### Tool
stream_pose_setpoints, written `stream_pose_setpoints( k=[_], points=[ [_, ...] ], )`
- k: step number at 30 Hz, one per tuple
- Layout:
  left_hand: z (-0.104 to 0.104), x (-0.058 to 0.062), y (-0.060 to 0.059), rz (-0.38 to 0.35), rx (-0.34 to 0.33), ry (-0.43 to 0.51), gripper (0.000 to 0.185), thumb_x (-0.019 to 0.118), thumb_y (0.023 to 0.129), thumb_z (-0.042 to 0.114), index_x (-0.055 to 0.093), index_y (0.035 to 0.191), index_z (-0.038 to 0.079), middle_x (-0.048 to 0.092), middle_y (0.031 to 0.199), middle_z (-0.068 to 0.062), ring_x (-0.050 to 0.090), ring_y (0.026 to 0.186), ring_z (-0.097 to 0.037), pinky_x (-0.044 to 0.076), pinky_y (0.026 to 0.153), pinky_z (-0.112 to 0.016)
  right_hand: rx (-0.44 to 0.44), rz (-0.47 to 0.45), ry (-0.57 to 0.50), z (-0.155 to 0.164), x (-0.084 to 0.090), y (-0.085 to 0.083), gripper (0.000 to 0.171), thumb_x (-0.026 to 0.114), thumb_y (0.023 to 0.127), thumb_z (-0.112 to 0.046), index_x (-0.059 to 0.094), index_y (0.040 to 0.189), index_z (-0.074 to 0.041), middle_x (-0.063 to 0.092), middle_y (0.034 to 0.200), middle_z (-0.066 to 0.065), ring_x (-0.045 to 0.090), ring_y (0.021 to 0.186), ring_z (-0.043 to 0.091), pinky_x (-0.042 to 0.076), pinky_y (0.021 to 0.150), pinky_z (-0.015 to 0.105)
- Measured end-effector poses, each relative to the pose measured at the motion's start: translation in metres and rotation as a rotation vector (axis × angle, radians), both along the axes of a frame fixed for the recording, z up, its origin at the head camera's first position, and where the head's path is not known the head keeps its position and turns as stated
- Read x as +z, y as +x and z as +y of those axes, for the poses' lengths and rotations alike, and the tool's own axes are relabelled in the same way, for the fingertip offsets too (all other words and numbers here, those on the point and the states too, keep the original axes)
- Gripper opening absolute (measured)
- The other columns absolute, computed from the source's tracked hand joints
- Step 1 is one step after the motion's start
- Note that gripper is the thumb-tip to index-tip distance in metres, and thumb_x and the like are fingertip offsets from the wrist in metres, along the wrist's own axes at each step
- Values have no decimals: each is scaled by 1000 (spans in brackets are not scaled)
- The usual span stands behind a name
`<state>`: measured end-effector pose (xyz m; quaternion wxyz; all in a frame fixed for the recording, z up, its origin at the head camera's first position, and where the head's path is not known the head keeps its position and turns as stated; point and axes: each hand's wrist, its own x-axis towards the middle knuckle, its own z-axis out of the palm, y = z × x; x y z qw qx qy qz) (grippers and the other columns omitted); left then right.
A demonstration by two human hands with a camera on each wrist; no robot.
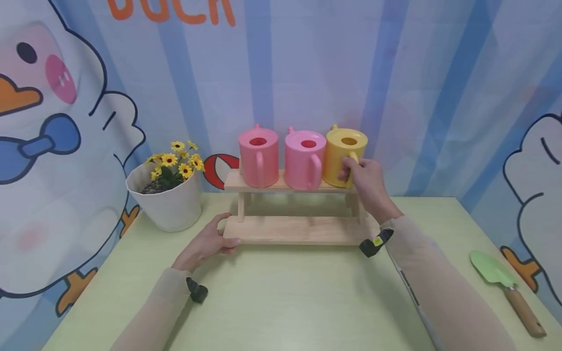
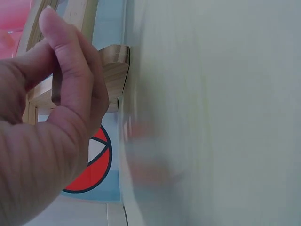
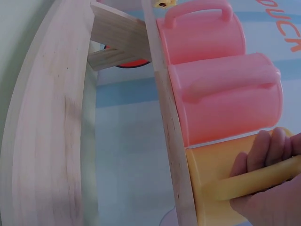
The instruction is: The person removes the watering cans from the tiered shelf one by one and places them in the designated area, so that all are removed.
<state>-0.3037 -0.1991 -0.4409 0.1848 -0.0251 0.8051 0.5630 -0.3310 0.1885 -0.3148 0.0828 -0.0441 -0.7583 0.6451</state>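
Observation:
My right hand (image 1: 366, 183) grips the handle of a yellow watering can (image 1: 337, 153), its fingers curled round the handle in the right wrist view. The can stands at the right end of the upper step of a two-step wooden stand (image 1: 294, 230). To its left on that step are a light pink watering can (image 1: 298, 161) and a deeper pink watering can (image 1: 250, 163), handles facing me. Down at the lower step's left end, my left hand (image 1: 208, 243) holds the board's edge between thumb and fingers. Its fingertips partly hide the wood in the left wrist view.
A white pot (image 1: 175, 207) with yellow flowers (image 1: 185, 170) stands left of the stand. On the right of the pale green table (image 1: 307, 302) lies a trowel (image 1: 520, 304) with a green blade and wooden handle. A duck-print curtain (image 1: 316, 63) hangs close behind.

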Motion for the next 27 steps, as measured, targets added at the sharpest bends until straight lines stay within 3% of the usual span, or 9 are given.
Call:
stream_pose_setpoints(
  k=[6,10,17,27],
  points=[
    [4,2,-1,-1,5,43,97,77,101,9,13,173,17,60,135,-25,71,77,-12,61,76,-21,-78,55,12,-1,-3,-2,31,55,109,-28,59,86,-6,56,67,-9,58,70,10,51,72,22],
    [4,1,-1,-8,5,37,98,78,101,10,13,174,18,59,137,-25,71,78,-12,61,77,-22,-98,84,8,1,-7,-2,32,53,108,-28,55,82,-8,53,65,-8,54,67,12,45,64,24],
    [3,2,0,-12,1,35,100,79,100,11,12,174,17,58,141,-26,72,77,-13,62,77,-23,-90,98,-9,6,-9,3,33,52,110,-28,53,81,-10,52,65,-9,54,68,12,45,67,24],
    [3,2,1,-37,13,51,101,79,100,12,11,174,19,54,147,-27,72,78,-12,63,76,-21,-72,127,-2,11,-7,27,34,52,110,-27,52,81,-9,52,66,-7,52,68,14,48,68,27]
  ],
)
